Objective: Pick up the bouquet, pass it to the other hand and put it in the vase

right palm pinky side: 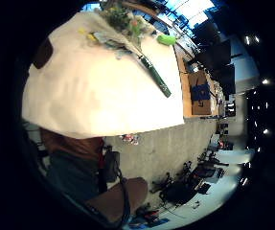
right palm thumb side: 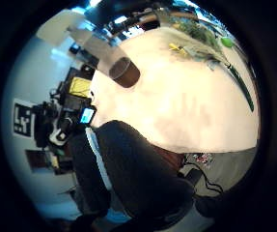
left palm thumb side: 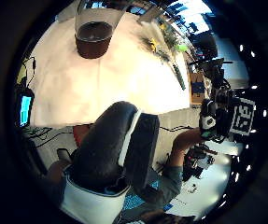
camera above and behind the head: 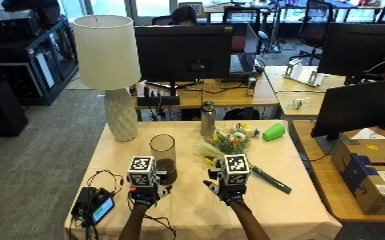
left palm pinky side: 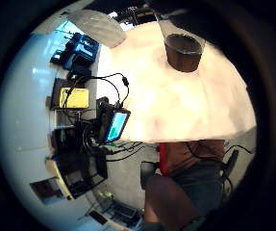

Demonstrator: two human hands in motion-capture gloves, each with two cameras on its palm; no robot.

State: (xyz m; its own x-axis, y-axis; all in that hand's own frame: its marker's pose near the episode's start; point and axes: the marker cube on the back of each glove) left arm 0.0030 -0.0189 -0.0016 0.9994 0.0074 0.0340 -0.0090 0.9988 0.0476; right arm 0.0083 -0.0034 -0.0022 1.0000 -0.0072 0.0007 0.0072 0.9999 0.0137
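Beige cloth covered the worktop (camera above and behind the head: 278,200) in an office of desks and monitors (camera above and behind the head: 182,50); both hands hovered apart, finger state unclear.

The outside view is looking down from behind the person across the desk (camera above and behind the head: 198,210). All four palm views are looking down on that same desk from just above, sharing the vase (camera above and behind the head: 163,158) and bouquet (camera above and behind the head: 228,142).

Left hand (camera above and behind the head: 145,194) and right hand (camera above and behind the head: 227,190) hover side by side, fingers seemingly relaxed
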